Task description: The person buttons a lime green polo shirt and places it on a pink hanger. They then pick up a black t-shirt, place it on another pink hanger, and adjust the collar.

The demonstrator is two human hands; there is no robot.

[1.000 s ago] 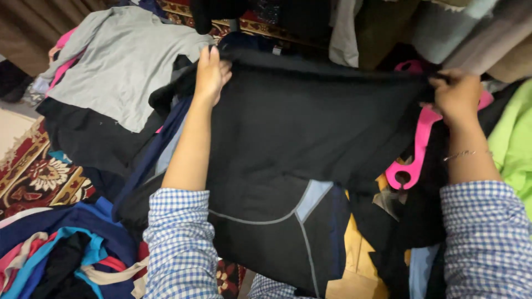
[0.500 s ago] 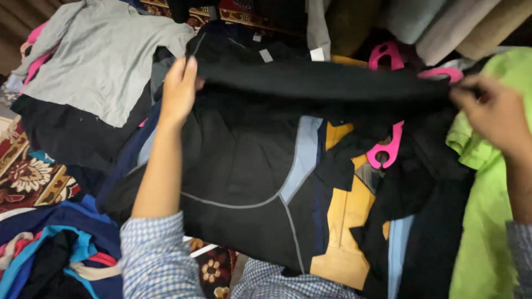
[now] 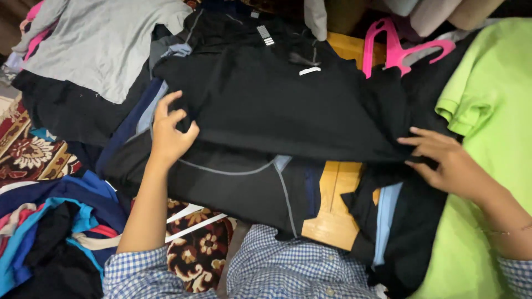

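From the head view, the black shirt [image 3: 288, 105] now lies folded over itself across the heap of clothes, its upper half doubled down so a straight fold edge runs from the left hand [image 3: 169, 135] to the right hand [image 3: 443, 160]. Half a second ago the same shirt was held up by its top edge, stretched between the two hands; now it is down and flat. The left hand's grip is half closed, thumb and fingers pinching the fold edge at the shirt's left end. The right hand rests with loose, spread fingers on the fold's right end; whether it pinches cloth cannot be told. Both sleeves are blue checked cloth.

Under the shirt lies a dark garment with grey piping [image 3: 244, 188], and beneath that a yellow piece [image 3: 332, 199]. A pink hanger [image 3: 396, 47] lies just above the shirt's right shoulder. A lime green shirt [image 3: 493, 111] is on the right, a grey top [image 3: 100, 41] upper left, and a patterned red rug [image 3: 30, 155] shows at the left.
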